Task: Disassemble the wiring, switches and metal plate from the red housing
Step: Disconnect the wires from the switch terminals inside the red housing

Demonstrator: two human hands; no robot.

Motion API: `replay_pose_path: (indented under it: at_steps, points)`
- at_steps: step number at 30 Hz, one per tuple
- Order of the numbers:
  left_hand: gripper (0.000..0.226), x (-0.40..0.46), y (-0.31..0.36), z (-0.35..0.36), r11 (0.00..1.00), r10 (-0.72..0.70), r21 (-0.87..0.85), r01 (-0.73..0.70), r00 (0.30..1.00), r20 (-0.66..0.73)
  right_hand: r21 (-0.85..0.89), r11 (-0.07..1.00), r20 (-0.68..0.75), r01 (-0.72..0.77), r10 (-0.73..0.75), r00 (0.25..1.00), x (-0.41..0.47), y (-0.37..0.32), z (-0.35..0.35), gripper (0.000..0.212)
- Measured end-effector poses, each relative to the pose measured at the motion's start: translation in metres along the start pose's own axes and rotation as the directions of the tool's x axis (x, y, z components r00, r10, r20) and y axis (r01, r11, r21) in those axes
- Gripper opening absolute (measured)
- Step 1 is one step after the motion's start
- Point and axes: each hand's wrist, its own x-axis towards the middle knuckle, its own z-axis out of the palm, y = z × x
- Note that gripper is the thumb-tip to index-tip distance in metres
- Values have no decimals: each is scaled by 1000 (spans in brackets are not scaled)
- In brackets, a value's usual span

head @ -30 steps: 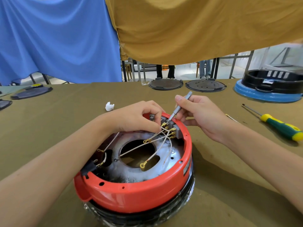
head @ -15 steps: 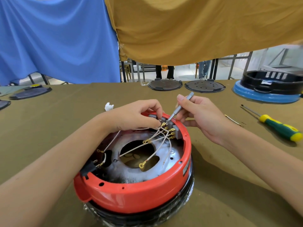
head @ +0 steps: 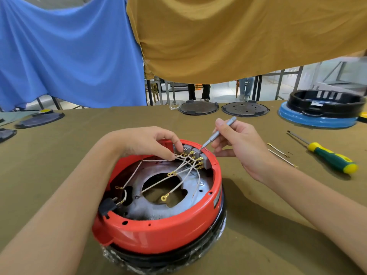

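Shifted slightly since earlier frame: bit (head: 218, 133) in right hand (head: 241, 143) pinch, tip down-left on switches (head: 195, 153) at housing (head: 158, 233) far rim. Left hand (head: 147, 142) pinches wires (head: 184, 165).

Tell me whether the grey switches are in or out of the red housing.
In: the grey switches sit against the red housing rim, wires attached.

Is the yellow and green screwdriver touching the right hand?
Apart. The head view shows the screwdriver lying on the table cloth well to the right of the right hand, with bare cloth between them. That hand holds a slim grey tool instead.
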Motion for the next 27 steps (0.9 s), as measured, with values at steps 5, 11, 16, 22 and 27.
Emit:
replay_pose_path:
  at_steps: [5,11,16,22,27]
  points:
    - [23,-2,4,2,995,-96,28,99,991,-93,-34,995,-6,89,-89,996,-5,-2,4,30]
    - [42,0,10,5,964,-221,97,248,948,-230,-81,985,17,150,-149,989,-8,-2,6,26]
    - [27,-9,17,-5,949,-263,144,281,955,-134,-111,979,43,170,-166,985,-10,-3,8,24]
    - [15,-18,7,-16,939,-171,274,206,974,-146,-150,966,88,211,-199,976,-14,-4,15,22]
    - [21,-21,-12,-6,940,-83,314,132,983,-165,-150,953,129,262,-244,961,-14,-2,15,21]
